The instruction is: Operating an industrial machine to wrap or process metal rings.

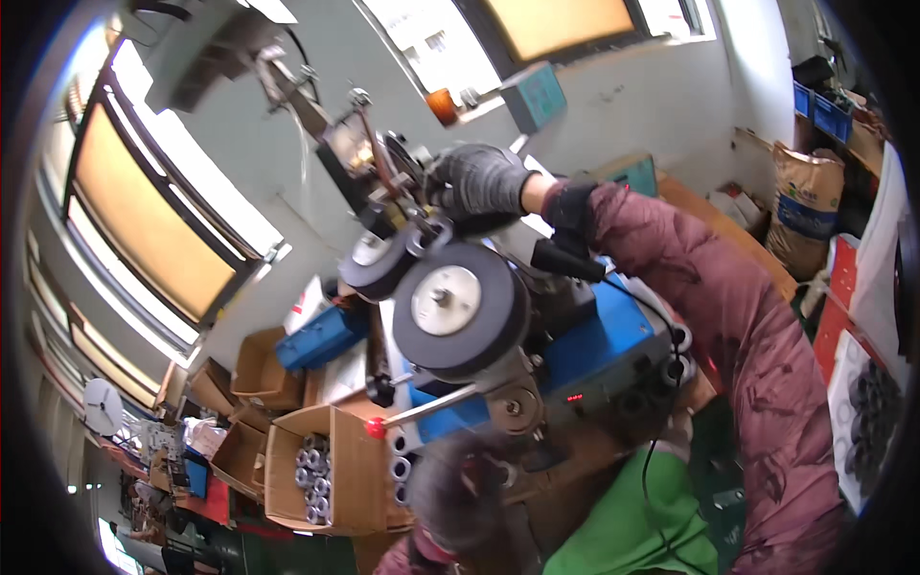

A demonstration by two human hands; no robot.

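My right hand (484, 179), in a dark grey knit glove, reaches across the top of a blue grinding machine (599, 335). Its fingers curl at the metal mechanism (369, 158) behind the wheels; what lies inside them is hidden. Below it are a large dark wheel (508, 316) with a pale hub and a smaller dark wheel (359, 273). A metal ring (429, 236) sits by the smaller wheel. My left hand (455, 494), also gloved, is low in front of the machine, beside several metal rings (401, 469). Motion blurs its fingers. A lever with a red knob (376, 427) stands above it.
Left of the machine, a cardboard box (278, 479) holds several metal rings, with more boxes and a blue bin (321, 337) behind. A black cable (645, 460) hangs down the machine's front. Green cloth (637, 527) covers my lap. A paper sack (805, 206) stands far right.
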